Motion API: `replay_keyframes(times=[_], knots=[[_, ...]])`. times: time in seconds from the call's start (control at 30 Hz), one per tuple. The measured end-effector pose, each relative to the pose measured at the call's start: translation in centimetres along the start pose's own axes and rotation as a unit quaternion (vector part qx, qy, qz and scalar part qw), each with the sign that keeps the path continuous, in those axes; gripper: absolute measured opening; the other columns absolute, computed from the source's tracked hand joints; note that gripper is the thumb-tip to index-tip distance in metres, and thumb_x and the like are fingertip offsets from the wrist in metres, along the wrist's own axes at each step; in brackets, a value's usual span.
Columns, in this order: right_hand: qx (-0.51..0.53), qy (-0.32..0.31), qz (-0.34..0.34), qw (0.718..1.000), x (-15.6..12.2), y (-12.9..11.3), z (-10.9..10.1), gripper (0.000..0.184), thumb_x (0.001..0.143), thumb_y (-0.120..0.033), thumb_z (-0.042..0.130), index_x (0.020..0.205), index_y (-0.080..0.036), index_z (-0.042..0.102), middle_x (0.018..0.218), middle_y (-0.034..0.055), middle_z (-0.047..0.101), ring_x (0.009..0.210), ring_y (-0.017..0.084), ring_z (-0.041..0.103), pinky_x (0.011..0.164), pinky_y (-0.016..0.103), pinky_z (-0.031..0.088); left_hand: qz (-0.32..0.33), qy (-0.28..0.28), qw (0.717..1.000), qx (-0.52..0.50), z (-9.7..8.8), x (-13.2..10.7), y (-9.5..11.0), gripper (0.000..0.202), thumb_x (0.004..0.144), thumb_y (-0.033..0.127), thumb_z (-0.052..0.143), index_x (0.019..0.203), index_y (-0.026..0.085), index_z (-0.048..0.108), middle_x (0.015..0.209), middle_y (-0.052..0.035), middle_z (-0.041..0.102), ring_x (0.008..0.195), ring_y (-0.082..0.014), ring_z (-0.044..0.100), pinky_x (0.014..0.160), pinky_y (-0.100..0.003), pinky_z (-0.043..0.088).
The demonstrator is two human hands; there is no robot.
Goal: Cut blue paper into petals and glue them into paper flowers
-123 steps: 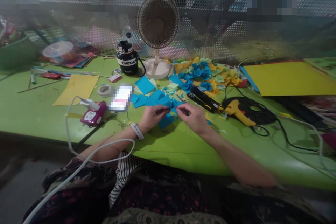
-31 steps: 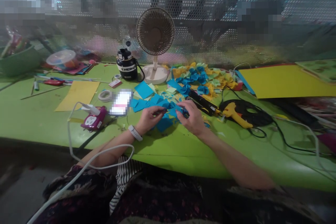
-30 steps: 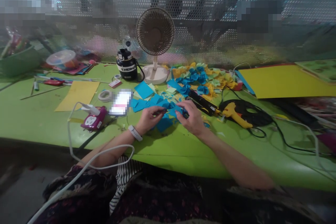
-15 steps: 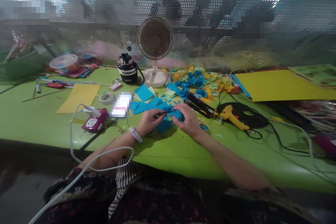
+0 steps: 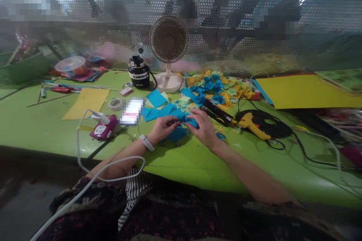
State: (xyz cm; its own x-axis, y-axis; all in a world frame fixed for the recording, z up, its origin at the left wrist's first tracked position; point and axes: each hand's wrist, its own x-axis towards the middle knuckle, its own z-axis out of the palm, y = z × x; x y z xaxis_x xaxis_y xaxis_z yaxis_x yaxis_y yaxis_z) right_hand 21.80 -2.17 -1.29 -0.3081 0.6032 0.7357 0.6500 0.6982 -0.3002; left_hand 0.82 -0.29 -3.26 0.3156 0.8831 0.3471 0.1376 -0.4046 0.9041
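Both hands meet over a blue piece of paper (image 5: 191, 121) near the middle of the green table. My left hand (image 5: 165, 128) pinches at its left side with fingers closed; a small dark bit shows at the fingertips, too small to name. From the other side my right hand (image 5: 203, 127) grips the blue paper between thumb and fingers. Flat blue paper squares (image 5: 158, 112) lie just beyond my left hand, and another blue sheet (image 5: 177, 134) lies beneath. Behind them is a heap of blue, yellow and green paper flowers (image 5: 213, 84).
A black stapler (image 5: 216, 112) and a yellow glue gun (image 5: 253, 126) with its cord lie to the right. On the left are a phone (image 5: 132, 111), a tape roll (image 5: 115, 103) and a purple power socket (image 5: 103, 128). A fan (image 5: 169, 39) and a black bottle (image 5: 139, 72) stand behind.
The view has shifted slightly. My hands stay together on the blue paper, with small changes in the fingers.
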Motion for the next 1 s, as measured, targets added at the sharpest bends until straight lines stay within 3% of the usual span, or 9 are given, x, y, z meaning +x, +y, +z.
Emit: replay_keyframes(times=[0.3, 1.0], knots=[[-0.010, -0.005, -0.002, 1.000, 0.0, 0.0, 0.0, 0.013, 0.095, -0.032, 0.061, 0.103, -0.024, 0.066, 0.117, 0.0129, 0.066, 0.113, 0.027, 0.064, 0.096, 0.047, 0.055, 0.027, -0.012, 0.998, 0.047, -0.1, -0.3, 0.8, 0.030, 0.087, 0.041, 0.066, 0.093, 0.013, 0.075, 0.083, -0.0098, 0.076, 0.068, -0.0172, 0.069, 0.062, -0.026, 0.055], [0.016, -0.019, 0.016, 1.000, -0.1, 0.0, 0.1, 0.016, 0.095, -0.033, 0.059, 0.105, -0.024, 0.068, 0.117, 0.0123, 0.067, 0.113, 0.028, 0.064, 0.099, 0.049, 0.053, 0.040, -0.009, 0.997, 0.069, -0.2, -0.2, 1.4, 0.027, 0.087, 0.038, 0.064, 0.092, 0.014, 0.075, 0.083, -0.0094, 0.077, 0.068, -0.0160, 0.069, 0.063, -0.026, 0.056]])
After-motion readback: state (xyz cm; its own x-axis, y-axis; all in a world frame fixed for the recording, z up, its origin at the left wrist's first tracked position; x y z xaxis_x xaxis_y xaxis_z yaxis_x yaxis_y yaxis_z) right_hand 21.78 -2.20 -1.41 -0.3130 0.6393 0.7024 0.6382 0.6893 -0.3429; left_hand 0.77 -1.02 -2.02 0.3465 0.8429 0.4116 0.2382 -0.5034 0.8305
